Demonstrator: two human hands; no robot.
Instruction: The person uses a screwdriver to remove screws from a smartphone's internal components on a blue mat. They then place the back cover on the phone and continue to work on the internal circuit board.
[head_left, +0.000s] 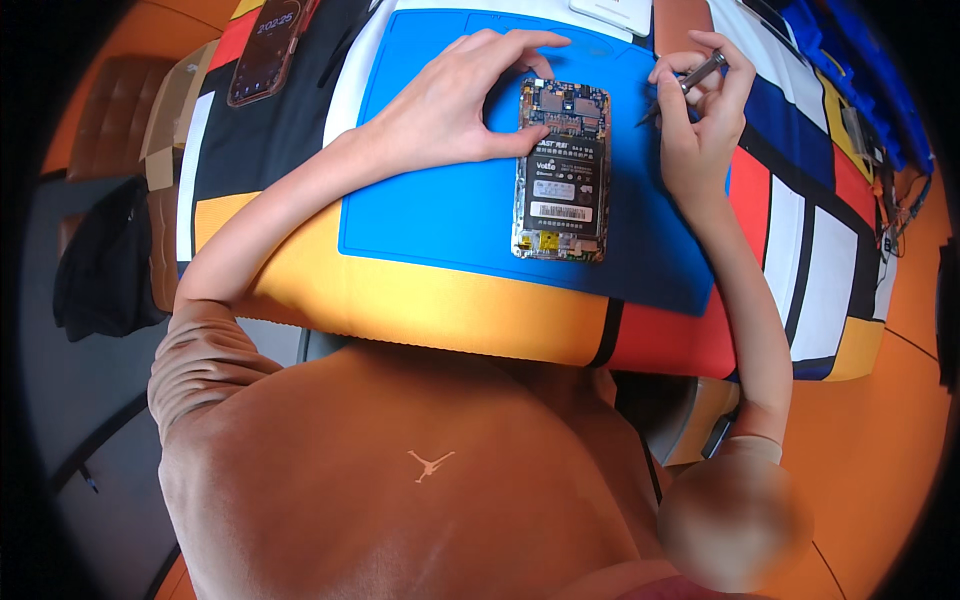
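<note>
1. We see an opened phone [562, 170] lying flat on its face, back cover off, long axis running near to far.
2. Its far end shows a bare circuit board; a black battery with white labels fills the middle; small yellow parts sit at the near end.
3. A slim grey metal tool [697, 75] lies far right of the phone, tilted, its tip pointing left and nearer.

Both hands [460, 100] [700, 110] forward, fingers curled
</note>
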